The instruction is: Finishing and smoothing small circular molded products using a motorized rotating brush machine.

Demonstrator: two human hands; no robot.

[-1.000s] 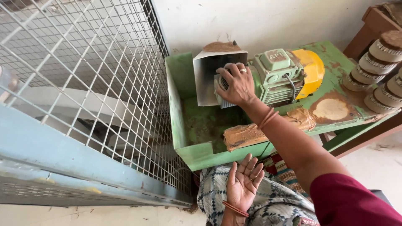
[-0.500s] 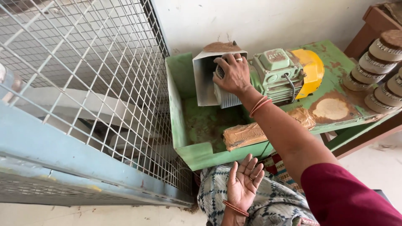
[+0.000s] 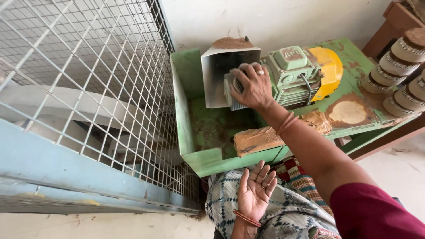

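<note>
Right hand (image 3: 253, 85) is draped over the finned grey end of the small green motor (image 3: 290, 73), fingers curled over the top edge, so it's gripping or at least pressing on that end cap. Hard to tell which, since the palm side is hidden. Left hand (image 3: 256, 190) is doing nothing: palm up, fingers spread wide, holding nothing, resting just over the person's patterned lap cloth (image 3: 283, 212) below the front lip of the green worktop (image 3: 354, 119).

The motor sits bolted on that worktop, with a yellow guard (image 3: 328, 71) on its far end. Right beside the hand is a metal hopper (image 3: 223, 75) heaped with brown powder on top, tilted so its mouth faces into a green tray (image 3: 190, 115). My guess is that whatever comes out is meant to drop into the tray. A dusty brown block (image 3: 256, 139) lies along the tray's front edge, and there's a pale round dust mark (image 3: 348, 112) on the worktop.

Stacked round discs (image 3: 400, 73) sit off to the right, well apart from the hands. A wire mesh cage (image 3: 84, 79) fills the left side.
</note>
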